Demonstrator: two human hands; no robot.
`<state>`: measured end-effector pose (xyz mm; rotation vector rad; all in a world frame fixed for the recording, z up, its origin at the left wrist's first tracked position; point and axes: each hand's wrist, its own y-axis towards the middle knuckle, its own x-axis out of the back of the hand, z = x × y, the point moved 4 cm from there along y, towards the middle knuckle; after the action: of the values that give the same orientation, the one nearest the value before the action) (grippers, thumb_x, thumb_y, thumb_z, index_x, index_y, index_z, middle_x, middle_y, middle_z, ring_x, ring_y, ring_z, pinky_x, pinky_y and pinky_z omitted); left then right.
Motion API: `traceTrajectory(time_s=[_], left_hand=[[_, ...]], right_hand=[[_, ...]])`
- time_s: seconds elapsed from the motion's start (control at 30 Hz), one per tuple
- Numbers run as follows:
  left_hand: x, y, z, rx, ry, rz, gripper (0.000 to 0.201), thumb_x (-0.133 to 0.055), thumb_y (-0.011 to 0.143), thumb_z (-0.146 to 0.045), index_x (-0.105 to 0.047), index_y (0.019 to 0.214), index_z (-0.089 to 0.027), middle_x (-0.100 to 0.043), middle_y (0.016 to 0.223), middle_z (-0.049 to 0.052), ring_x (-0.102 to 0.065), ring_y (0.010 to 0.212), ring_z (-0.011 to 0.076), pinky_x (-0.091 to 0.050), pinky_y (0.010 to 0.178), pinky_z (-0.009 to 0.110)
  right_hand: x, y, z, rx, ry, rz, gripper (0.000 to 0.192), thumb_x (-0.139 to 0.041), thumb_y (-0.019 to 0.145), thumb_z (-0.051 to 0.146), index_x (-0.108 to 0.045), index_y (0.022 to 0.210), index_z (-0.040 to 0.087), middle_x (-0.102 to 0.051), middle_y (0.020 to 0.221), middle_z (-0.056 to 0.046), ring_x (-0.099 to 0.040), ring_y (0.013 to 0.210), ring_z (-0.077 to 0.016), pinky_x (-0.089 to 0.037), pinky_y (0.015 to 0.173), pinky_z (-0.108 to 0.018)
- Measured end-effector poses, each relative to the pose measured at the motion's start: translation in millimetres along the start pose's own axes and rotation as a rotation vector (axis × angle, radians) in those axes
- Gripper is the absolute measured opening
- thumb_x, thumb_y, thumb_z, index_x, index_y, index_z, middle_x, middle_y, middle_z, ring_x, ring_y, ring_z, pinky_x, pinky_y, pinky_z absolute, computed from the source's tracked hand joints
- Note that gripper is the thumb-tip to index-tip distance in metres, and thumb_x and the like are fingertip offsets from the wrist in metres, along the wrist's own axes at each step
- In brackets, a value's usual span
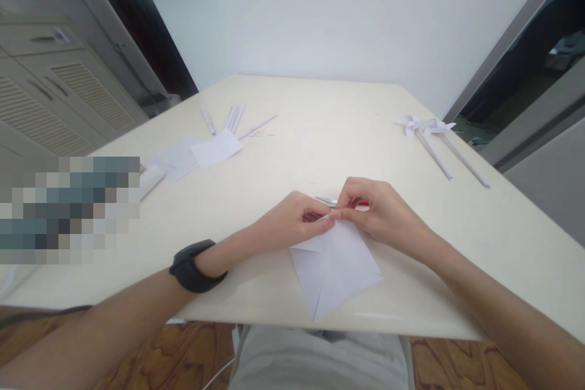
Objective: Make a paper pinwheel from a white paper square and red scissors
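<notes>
A white sheet of paper [342,265] with creases and slits from its corners lies near the front edge of the table. My left hand [301,216] pinches its far edge between thumb and fingers, with a black band on that wrist. Close beside it, my right hand [377,210] pinches the same edge, so the fingertips of both nearly meet. Just behind my hands lie scissors [325,200]; a blade and a bit of red handle show, the rest is covered by my right hand.
Two paper pinwheels [427,127] on rolled paper sticks lie at the right. Towards the back left are several paper rolls [233,117], a square paper sheet [217,147] and more sheets [176,158]. A blurred-out patch covers the left side. The white table [338,100] meets a wall behind.
</notes>
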<state>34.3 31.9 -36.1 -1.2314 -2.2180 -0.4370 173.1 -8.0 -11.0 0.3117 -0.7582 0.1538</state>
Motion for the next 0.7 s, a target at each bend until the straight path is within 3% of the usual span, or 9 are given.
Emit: traceTrajectory(time_s=[0.57,0.7], left_hand=[[0.4,-0.1,-0.4,-0.009,-0.016,0.011,0.035,-0.041,0.088,-0.035,-0.040,0.058,-0.015,-0.026,0.056,-0.005,-0.022,0.051,0.0072,-0.016,0.046,0.024],[0.8,0.1,-1.0,0.002,0.005,0.011,0.029,-0.043,0.086,-0.028,-0.052,0.063,-0.013,-0.031,0.055,-0.005,-0.024,0.050,0.0070,-0.017,0.045,0.023]], right_hand=[[-0.4,-0.6,4.6,0.043,-0.001,0.003,0.018,-0.058,0.079,0.011,-0.052,0.064,0.018,-0.055,0.072,0.002,-0.052,0.067,-0.0115,-0.041,0.062,-0.025],[-1.1,0.4,4.8,0.043,0.002,0.010,0.016,-0.058,0.080,0.013,-0.054,0.065,0.018,-0.056,0.074,0.001,-0.053,0.068,-0.0117,-0.042,0.061,-0.025]])
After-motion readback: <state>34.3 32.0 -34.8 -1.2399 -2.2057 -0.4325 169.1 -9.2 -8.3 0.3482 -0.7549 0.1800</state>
